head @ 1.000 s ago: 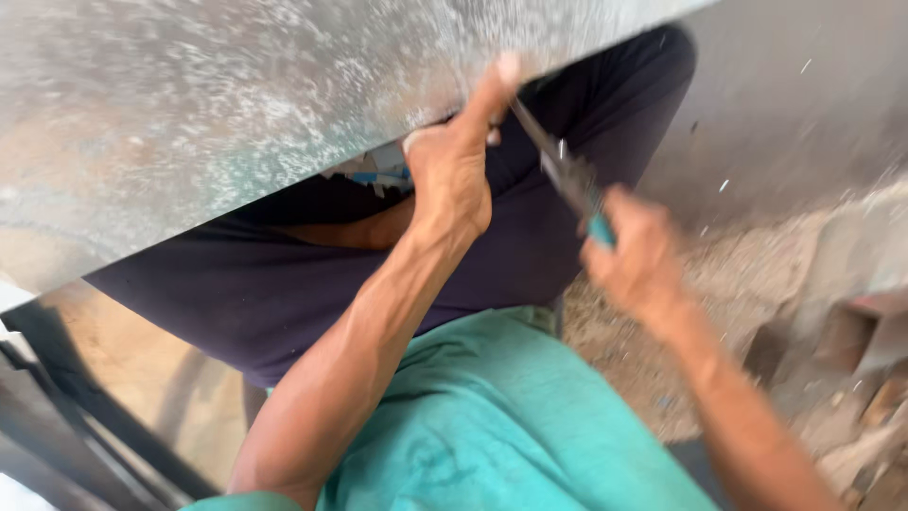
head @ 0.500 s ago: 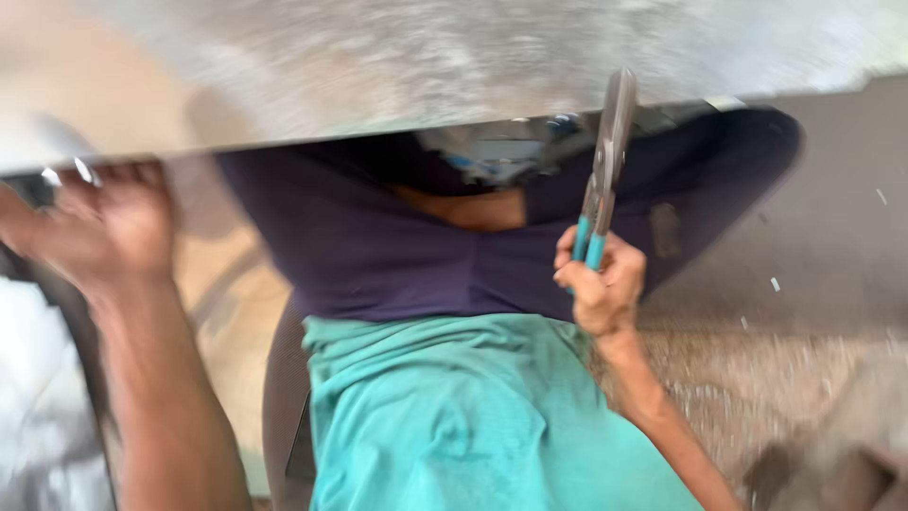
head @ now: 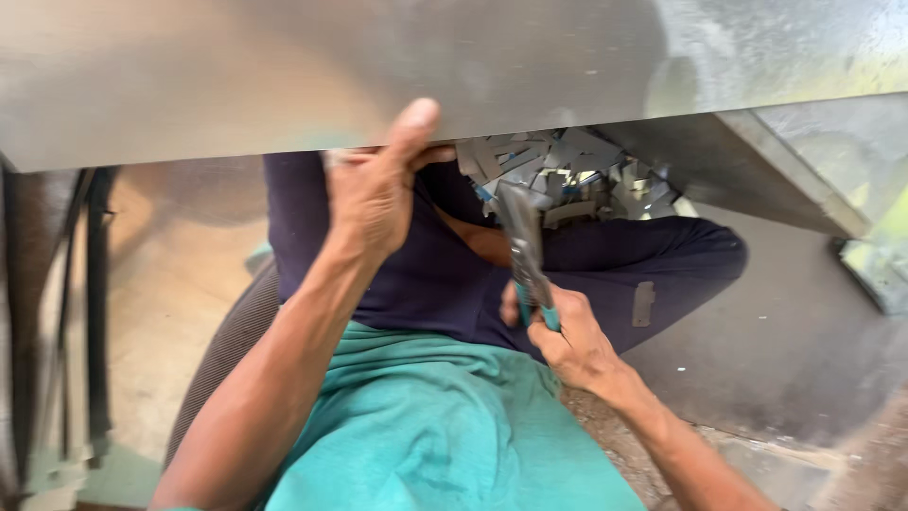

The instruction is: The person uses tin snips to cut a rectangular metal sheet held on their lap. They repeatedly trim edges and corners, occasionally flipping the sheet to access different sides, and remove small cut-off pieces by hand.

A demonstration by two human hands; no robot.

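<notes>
A large grey metal sheet (head: 378,66) fills the top of the view. My left hand (head: 374,194) grips its near edge, thumb up on the face of the sheet and fingers curled under it. My right hand (head: 567,341) holds metal snips (head: 522,248) with teal handles; the blades point up toward the sheet's edge, just below it. Whether the blades touch the sheet I cannot tell. My legs in dark trousers (head: 605,274) and my teal shirt (head: 435,426) lie under both hands.
Several small metal offcuts (head: 567,175) lie heaped under the sheet beyond my knees. A second sheet or metal box edge (head: 804,180) slants down at the right. Dark metal bars (head: 66,312) stand at the left. The ground is concrete (head: 804,350).
My left hand came in from the far left and took hold of the sheet's edge near the middle. The snips stay upright in my right hand, now lower and closer to my lap.
</notes>
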